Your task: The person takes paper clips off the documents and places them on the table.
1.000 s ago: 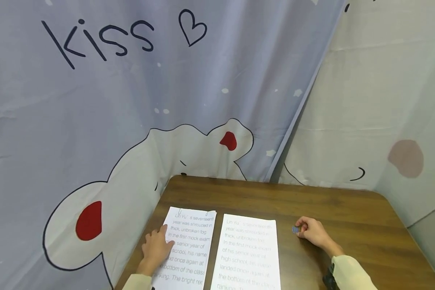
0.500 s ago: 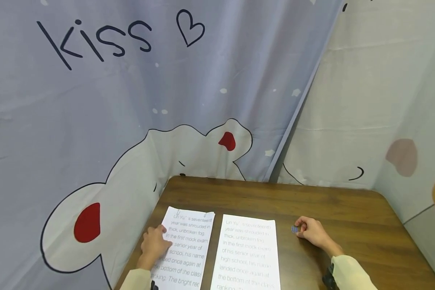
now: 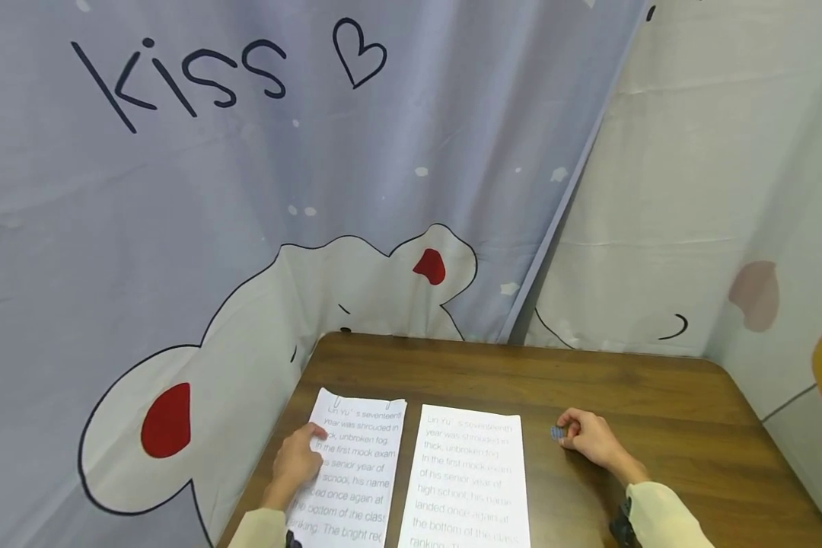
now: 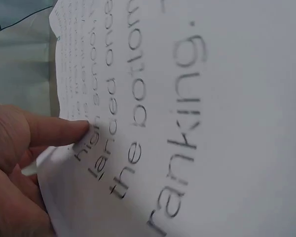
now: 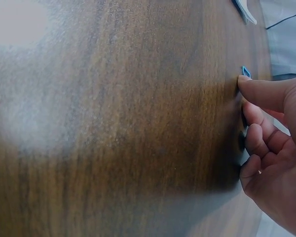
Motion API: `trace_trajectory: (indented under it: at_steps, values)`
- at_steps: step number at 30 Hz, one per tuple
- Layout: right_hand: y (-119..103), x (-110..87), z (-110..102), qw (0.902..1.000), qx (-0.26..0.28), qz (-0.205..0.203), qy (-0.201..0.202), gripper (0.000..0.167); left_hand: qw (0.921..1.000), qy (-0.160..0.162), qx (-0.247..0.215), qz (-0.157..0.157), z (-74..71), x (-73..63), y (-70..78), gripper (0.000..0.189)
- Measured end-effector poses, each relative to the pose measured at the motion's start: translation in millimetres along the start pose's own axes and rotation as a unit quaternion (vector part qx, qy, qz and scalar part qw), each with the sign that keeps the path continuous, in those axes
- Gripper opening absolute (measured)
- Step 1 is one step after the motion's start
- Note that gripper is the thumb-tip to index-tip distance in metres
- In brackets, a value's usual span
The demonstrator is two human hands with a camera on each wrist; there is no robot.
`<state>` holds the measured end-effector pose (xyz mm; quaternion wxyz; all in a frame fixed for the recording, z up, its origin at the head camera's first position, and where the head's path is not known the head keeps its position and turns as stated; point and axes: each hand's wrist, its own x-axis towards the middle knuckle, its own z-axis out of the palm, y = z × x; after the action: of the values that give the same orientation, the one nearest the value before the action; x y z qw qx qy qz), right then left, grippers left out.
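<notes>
On the left of the table lies a stack of printed sheets (image 3: 356,479) with two paper clips (image 3: 387,406) at its top edge. My left hand (image 3: 296,461) pinches the stack's left edge. In the left wrist view a digit (image 4: 64,132) rests on the printed face, other fingers are partly hidden behind the edge, and the paper bows up there. To the right of the papers, my right hand (image 3: 591,439) pinches a small blue paper clip (image 3: 557,433) low over the table. The right wrist view shows the blue wire loop (image 5: 245,72) past the thumb tip.
A second printed sheet (image 3: 466,479) lies flat between the stack and my right hand. The brown wooden table (image 3: 445,365) meets a printed curtain (image 3: 356,289) at its back and left. A pale curtain (image 3: 657,228) hangs at the right.
My left hand's fingers have shifted along the stack's left edge and drawn together, one now reaching over the text. The stack has moved slightly. My right hand stays put with the paper clip.
</notes>
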<state>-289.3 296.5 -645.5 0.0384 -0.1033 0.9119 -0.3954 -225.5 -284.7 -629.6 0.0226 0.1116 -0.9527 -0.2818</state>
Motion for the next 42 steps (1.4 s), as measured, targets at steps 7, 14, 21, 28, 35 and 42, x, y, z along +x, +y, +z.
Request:
trace_trajectory:
  at_steps: [7,14,21,28,35,42]
  values:
    - [0,0.0,-2,0.9998,0.001,-0.019,0.01,0.028,0.9981,0.0,-0.032,0.053,-3.2,2.8,-5.2,0.067]
    - [2,2.9,-1,0.9995,-0.001,-0.024,0.021,0.026,0.9879,0.011,-0.12,0.098,-17.7,0.6,-4.1,0.074]
    - [-1,4.2,1,0.9997,-0.004,-0.012,0.022,0.025,0.9762,0.026,-0.194,0.094,-25.3,-1.7,-6.7,0.075]
    - [-6,3.9,2,0.9996,-0.002,-0.009,0.028,0.025,0.9546,0.028,-0.284,0.086,-38.7,-1.1,-2.1,0.074]
    - [-6,-1.5,-3,0.9993,-0.004,0.02,0.032,0.031,0.9382,0.017,-0.335,0.083,-44.4,-9.9,18.5,0.074]
    - [-10,-2.9,2,0.998,-0.014,0.027,0.056,0.031,0.9199,-0.001,-0.38,0.097,-49.2,-23.6,37.8,0.073]
